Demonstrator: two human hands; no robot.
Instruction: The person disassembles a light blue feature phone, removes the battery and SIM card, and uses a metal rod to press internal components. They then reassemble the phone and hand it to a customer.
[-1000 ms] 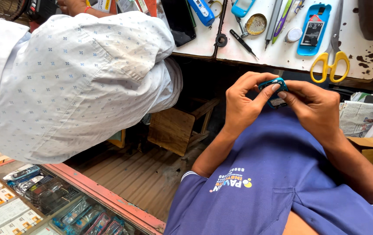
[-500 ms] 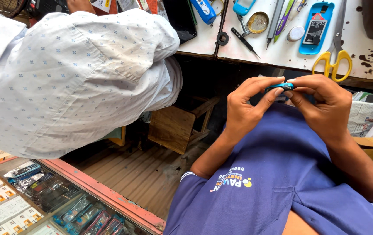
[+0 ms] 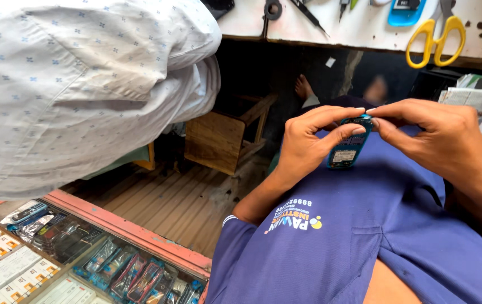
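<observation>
Both my hands hold a small blue phone body [image 3: 349, 147] over my lap, above my blue shirt. My left hand [image 3: 308, 143] grips its left side, thumb and forefinger pinching the top edge. My right hand [image 3: 441, 141] meets it from the right, fingertips pressing on the phone's top end. The phone is tilted, its back with a pale label facing me.
Another person in a white patterned shirt [image 3: 77, 84] leans in at the upper left. A white workbench [image 3: 365, 28] ahead carries yellow-handled scissors [image 3: 435, 36] and small tools. A wooden stool [image 3: 221, 138] stands below. A glass display case [image 3: 83, 259] with packaged goods lies at the lower left.
The view has dropped and closed in on my hands. The phone has tilted so its labelled back shows, and my fingers have shifted along its top edge.
</observation>
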